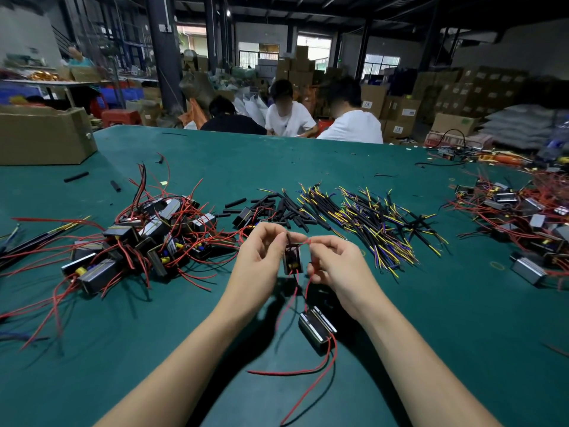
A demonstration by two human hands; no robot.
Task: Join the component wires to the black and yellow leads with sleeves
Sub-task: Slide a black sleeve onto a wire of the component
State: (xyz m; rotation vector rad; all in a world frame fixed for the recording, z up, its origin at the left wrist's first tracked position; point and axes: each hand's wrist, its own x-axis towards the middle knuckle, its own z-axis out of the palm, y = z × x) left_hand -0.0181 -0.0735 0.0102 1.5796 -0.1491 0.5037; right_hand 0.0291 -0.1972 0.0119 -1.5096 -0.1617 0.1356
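Component pile (138,241) lay left on counter (215,155). Left hand (261,257) pinched small component (292,257) by its top; right hand (335,263) pinched its red wire (303,241). Sleeves (277,208) and black/yellow leads (375,223) far-right, untouched. Risk, imo: thin wire slipping from pinch, dangling unit (317,326) tugging it.

The green table (400,303) is being lit evenly from above, while the hall behind is being left dim. Soft shadows are being cast under the forearms. Edges are being bent by wide-angle distortion; the windows (314,50) are perhaps being overexposed.
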